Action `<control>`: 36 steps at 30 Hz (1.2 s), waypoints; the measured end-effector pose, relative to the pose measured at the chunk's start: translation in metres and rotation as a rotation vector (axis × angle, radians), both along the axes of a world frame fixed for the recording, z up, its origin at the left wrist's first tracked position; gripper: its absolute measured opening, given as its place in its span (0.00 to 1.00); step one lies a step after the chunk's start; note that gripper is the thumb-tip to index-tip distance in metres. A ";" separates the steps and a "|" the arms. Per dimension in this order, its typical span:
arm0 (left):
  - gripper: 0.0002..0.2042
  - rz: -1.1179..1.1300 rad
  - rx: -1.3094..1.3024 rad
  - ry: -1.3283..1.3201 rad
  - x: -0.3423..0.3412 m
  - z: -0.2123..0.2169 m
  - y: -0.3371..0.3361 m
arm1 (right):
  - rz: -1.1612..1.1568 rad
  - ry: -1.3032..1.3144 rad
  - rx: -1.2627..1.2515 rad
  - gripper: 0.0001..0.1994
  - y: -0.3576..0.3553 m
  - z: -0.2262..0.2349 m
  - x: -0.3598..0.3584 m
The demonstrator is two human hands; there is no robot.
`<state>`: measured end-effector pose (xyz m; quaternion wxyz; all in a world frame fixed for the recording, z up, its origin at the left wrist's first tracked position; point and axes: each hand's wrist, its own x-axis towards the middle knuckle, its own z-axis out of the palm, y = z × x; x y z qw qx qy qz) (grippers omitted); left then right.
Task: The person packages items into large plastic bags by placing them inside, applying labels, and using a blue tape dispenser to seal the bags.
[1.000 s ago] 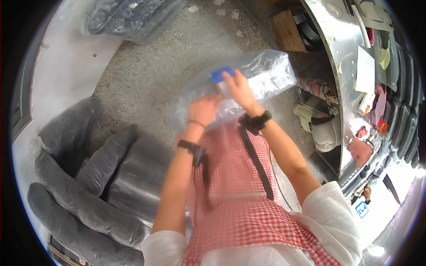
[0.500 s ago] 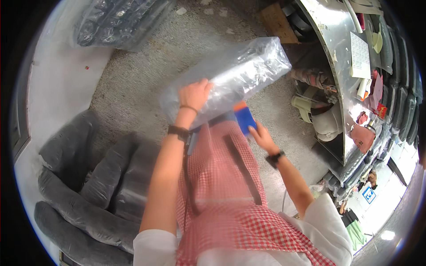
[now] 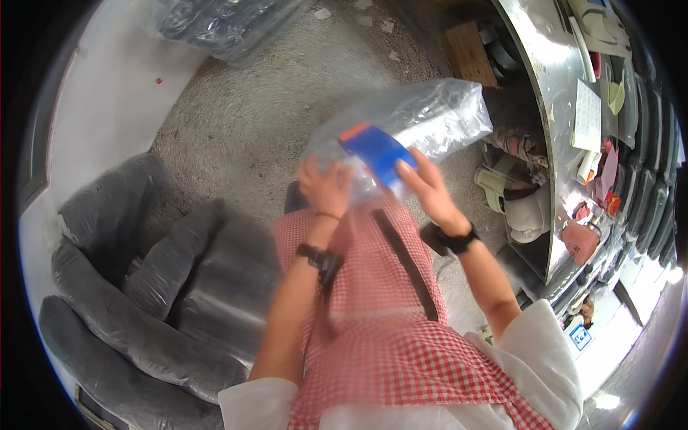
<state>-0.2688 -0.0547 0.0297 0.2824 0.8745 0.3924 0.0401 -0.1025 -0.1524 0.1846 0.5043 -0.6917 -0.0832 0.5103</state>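
A long clear plastic bag (image 3: 441, 118) lies slantwise in front of me, its near end by my apron. What fills it is hard to make out through the shine. My left hand (image 3: 326, 185), somewhat blurred, has its bent fingers on the bag's near left end. In my right hand (image 3: 430, 188) is a blue tape dispenser (image 3: 380, 154) with an orange end. It is held over the near part of the bag, the thumb on its right side and the other fingers partly hidden.
Dark plastic-wrapped bundles (image 3: 143, 301) fill the left side, and more wrapped goods (image 3: 222, 25) stand at the far left. A metal-topped table (image 3: 534, 50) runs along the right, papers and cloth pieces on it, pale caps (image 3: 527, 215) beneath. A cardboard box (image 3: 469, 54) sits behind.
My right hand has brought the tape dispenser up and left, over the bag. My left hand has moved from the bag's top down to its near end. The view has shifted slightly.
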 end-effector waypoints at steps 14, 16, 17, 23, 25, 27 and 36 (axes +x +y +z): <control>0.10 0.027 0.017 0.015 0.031 -0.026 0.059 | 0.166 -0.009 -0.120 0.14 -0.077 0.047 -0.082; 0.10 0.021 0.028 0.015 0.039 -0.033 0.080 | 0.319 -0.104 -0.254 0.16 -0.122 0.043 -0.099; 0.11 0.012 0.031 0.011 0.042 -0.034 0.084 | 0.350 -0.152 -0.286 0.18 -0.130 0.036 -0.102; 0.09 -0.094 0.075 0.022 0.044 -0.023 0.056 | 0.327 -0.293 -0.444 0.27 -0.073 -0.106 -0.092; 0.08 -0.133 0.103 0.042 0.039 -0.020 0.037 | 0.270 -0.245 -0.544 0.28 -0.042 -0.112 -0.075; 0.07 -0.185 0.099 -0.040 0.022 -0.029 0.036 | 0.449 -0.013 -0.713 0.30 -0.033 -0.087 -0.040; 0.31 -0.882 -0.095 0.224 0.075 0.005 0.013 | -0.300 -1.191 -0.851 0.20 -0.312 -0.082 0.207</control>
